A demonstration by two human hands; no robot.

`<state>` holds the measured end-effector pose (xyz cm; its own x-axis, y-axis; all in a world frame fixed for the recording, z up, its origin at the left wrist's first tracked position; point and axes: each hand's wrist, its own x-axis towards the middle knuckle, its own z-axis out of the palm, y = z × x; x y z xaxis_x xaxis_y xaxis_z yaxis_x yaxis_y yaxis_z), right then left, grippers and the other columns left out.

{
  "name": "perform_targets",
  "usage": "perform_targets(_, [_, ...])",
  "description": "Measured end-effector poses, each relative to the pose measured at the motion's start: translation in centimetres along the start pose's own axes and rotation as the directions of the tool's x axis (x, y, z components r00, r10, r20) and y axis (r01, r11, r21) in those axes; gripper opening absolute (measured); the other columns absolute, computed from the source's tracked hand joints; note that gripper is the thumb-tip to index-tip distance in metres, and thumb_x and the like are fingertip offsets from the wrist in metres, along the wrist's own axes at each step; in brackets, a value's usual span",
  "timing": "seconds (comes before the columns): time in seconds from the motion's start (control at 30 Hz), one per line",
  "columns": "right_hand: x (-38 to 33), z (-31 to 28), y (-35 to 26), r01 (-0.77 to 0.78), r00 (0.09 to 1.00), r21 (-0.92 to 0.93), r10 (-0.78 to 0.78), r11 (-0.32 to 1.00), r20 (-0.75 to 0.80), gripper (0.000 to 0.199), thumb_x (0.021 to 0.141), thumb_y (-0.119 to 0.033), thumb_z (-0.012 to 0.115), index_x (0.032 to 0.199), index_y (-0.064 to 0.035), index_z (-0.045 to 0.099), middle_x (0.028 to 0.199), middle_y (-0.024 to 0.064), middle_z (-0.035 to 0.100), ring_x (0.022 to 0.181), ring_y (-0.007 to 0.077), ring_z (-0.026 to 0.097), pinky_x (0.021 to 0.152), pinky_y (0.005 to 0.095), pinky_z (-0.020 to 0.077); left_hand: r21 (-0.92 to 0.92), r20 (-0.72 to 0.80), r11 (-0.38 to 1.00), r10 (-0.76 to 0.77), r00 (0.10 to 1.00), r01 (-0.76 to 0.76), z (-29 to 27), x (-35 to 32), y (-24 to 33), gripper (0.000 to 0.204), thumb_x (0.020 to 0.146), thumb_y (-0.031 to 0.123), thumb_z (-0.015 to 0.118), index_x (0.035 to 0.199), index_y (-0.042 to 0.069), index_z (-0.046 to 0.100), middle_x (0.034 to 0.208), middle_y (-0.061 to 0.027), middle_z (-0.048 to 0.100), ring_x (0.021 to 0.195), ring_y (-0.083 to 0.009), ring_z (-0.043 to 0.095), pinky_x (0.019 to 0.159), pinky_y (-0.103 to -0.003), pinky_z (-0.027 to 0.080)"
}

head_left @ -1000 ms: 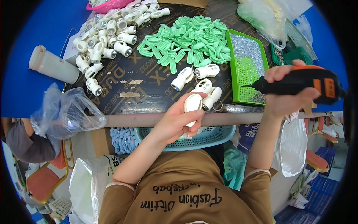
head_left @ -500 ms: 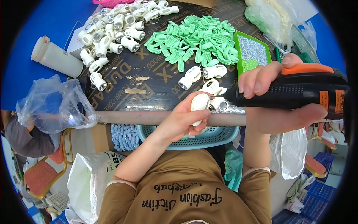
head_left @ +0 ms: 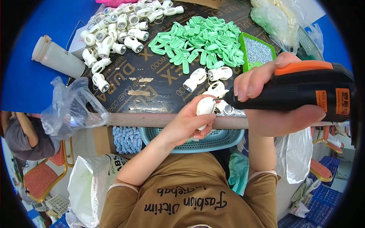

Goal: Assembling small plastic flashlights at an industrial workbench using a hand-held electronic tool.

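Observation:
Between the thumb and fingers of my left hand (head_left: 194,121) is a small white flashlight (head_left: 205,106), held over the table's front edge. My right hand (head_left: 262,83) wraps round a black electric screwdriver (head_left: 296,89) with an orange strip on top. Its thin bit meets the flashlight's upper right side; whether a screw sits at the tip is too small to tell. Just beyond my left hand lie several white keyring flashlights (head_left: 195,79). Farther back is a heap of green plastic pieces (head_left: 205,41), and beside it a green tray (head_left: 246,53) of small silvery screws.
A big pile of white flashlights (head_left: 114,28) covers the back left. Left of it stands a translucent jug (head_left: 57,57). A clear plastic bag (head_left: 76,108) hangs over the front edge. Below the edge is a blue basket (head_left: 171,147). Another person (head_left: 28,133) sits at far left.
The screwdriver and my right hand have shifted slightly left, with the bit still at the flashlight. My left hand has barely moved. The clear bag has swung right.

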<state>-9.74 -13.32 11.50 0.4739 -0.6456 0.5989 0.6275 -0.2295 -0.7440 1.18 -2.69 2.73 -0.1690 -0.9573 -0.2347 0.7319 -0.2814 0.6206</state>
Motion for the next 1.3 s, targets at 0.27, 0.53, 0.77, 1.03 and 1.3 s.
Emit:
perform_targets(0.27, [-0.5, 1.3, 0.3, -0.109, 0.980, -0.211, 0.069, 0.971, -0.186, 0.086, 0.064, -0.082, 0.044, 0.103, -0.0051, 0.044, 0.062, 0.0101, 0.054, 0.047, 0.0179, 0.048, 0.048, 0.0306, 0.0422, -0.025, -0.006, 1.000, -0.006, 1.000, 0.006, -0.3, -0.1, 0.0, 0.036, 0.086, 0.002, 0.050, 0.119, 0.009, 0.038, 0.063, -0.0012, 0.044, 0.046, -0.0072, 0.039, 0.037, -0.020, 0.024])
perform_targets(0.53, [-0.8, 1.5, 0.5, -0.118, 0.985, -0.089, 0.106, 0.989, -0.133, 0.082, 0.064, -0.080, 0.047, 0.097, -0.0060, 0.042, 0.059, 0.0091, 0.052, 0.046, 0.0184, 0.047, 0.047, 0.0303, 0.0423, -0.035, 0.021, 0.999, -0.002, 1.000, 0.003, -0.4, -0.2, 0.0, 0.033, 0.085, 0.000, 0.050, 0.115, 0.007, 0.038, 0.062, -0.0007, 0.042, 0.045, -0.0065, 0.037, 0.037, -0.020, 0.022])
perform_targets(0.77, [-1.1, 0.9, 0.9, -0.088, 0.995, -0.163, 0.079, 0.983, -0.063, 0.080, 0.063, -0.079, 0.050, 0.096, -0.0055, 0.043, 0.060, 0.0094, 0.052, 0.046, 0.0182, 0.048, 0.046, 0.0299, 0.0429, -0.057, 0.037, 0.998, -0.004, 0.999, 0.006, -0.6, -0.2, 0.1, 0.035, 0.084, -0.002, 0.050, 0.115, 0.008, 0.037, 0.066, -0.0014, 0.042, 0.046, -0.0062, 0.037, 0.037, -0.020, 0.021])
perform_targets(1.03, [-1.0, 0.3, 1.7, 0.155, 0.975, 0.064, -0.163, 0.986, 0.148, 0.081, 0.065, -0.077, 0.050, 0.096, -0.0027, 0.042, 0.062, 0.0101, 0.054, 0.046, 0.0199, 0.052, 0.046, 0.0322, 0.0467, -0.020, 0.037, 1.000, 0.006, 0.999, -0.005, -0.6, -0.1, -0.1, 0.034, 0.084, -0.001, 0.050, 0.114, 0.009, 0.036, 0.065, -0.0012, 0.042, 0.045, -0.0064, 0.037, 0.036, -0.020, 0.021])
perform_targets(1.3, [-0.3, -0.8, -3.2, 0.210, 0.962, 0.082, -0.191, 0.974, -0.193, 0.079, 0.069, -0.071, 0.055, 0.110, -0.0045, 0.041, 0.060, 0.0029, 0.047, 0.048, 0.0137, 0.045, 0.045, 0.0265, 0.0349, 0.213, 0.022, 0.977, 0.010, 1.000, -0.015, 0.6, 0.0, 1.0, 0.030, 0.087, 0.008, 0.052, 0.113, 0.008, 0.036, 0.062, -0.0021, 0.045, 0.045, -0.0103, 0.044, 0.038, -0.023, 0.030])
